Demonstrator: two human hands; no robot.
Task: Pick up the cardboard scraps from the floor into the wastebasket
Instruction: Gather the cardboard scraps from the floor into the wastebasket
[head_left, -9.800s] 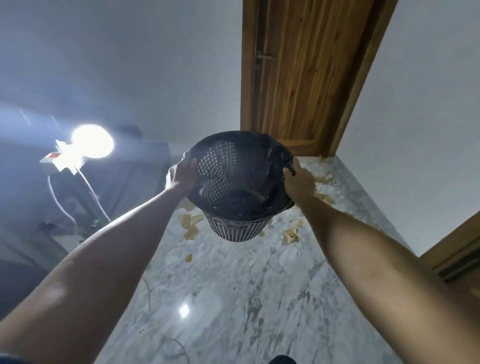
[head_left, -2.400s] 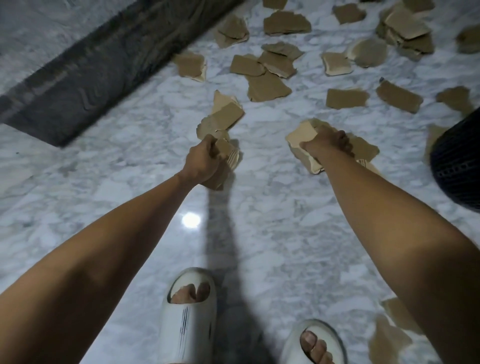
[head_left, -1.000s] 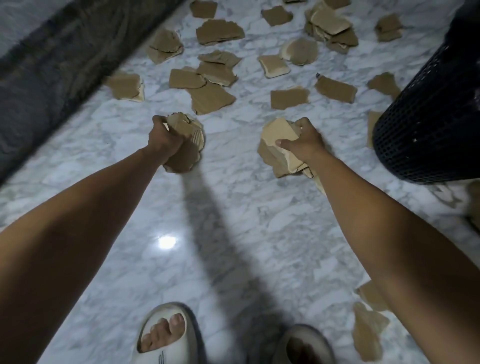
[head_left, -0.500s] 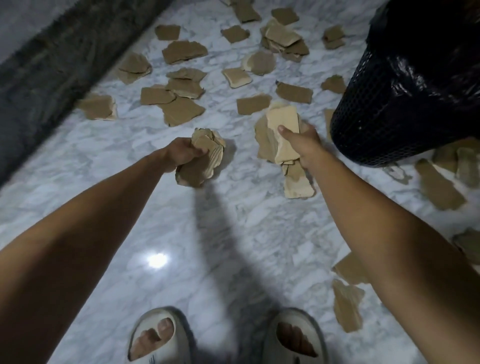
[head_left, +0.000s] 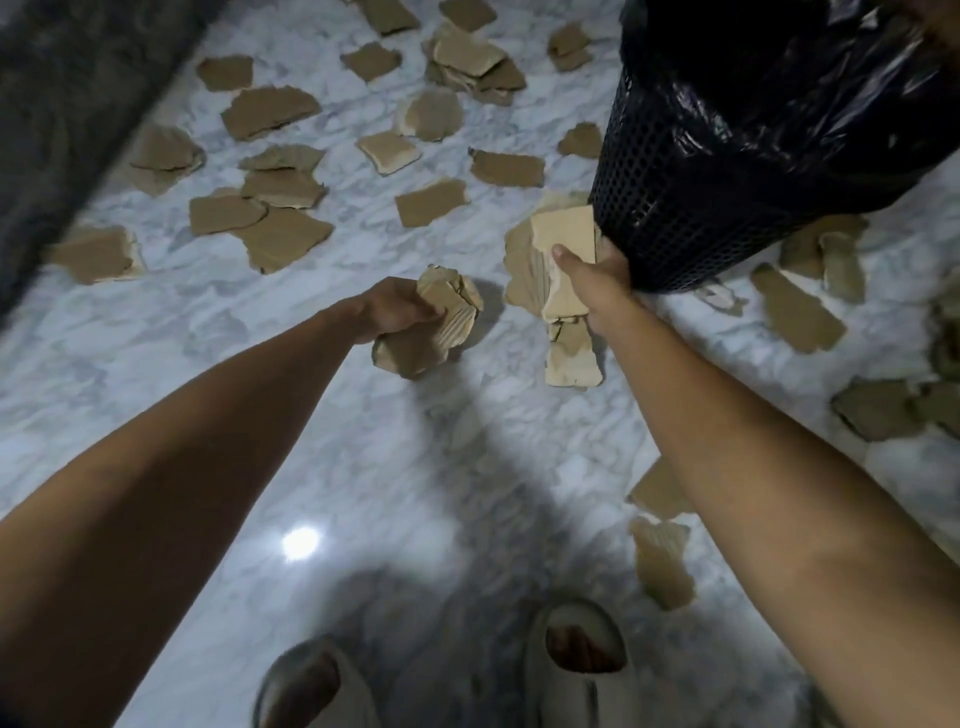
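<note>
My left hand (head_left: 397, 310) grips a crumpled bundle of cardboard scraps (head_left: 441, 325) above the marble floor. My right hand (head_left: 597, 283) holds a stack of flat cardboard scraps (head_left: 563, 260), raised beside the lower wall of the black mesh wastebasket (head_left: 675, 208), which is lined with a black plastic bag (head_left: 779, 78). Several torn brown cardboard scraps (head_left: 280, 104) lie spread over the floor beyond my hands, and more scraps (head_left: 795, 306) lie to the right of the basket.
A dark grey strip (head_left: 62, 93) runs along the floor's upper left. My two feet in white slippers (head_left: 582, 670) stand at the bottom edge. A few scraps (head_left: 662, 561) lie near my right foot. A light glare (head_left: 300, 543) shines on the marble.
Both hands, holding their scraps, have come closer to the wastebasket, which now fills more of the upper right. My right hand's stack now sits against the basket's lower wall.
</note>
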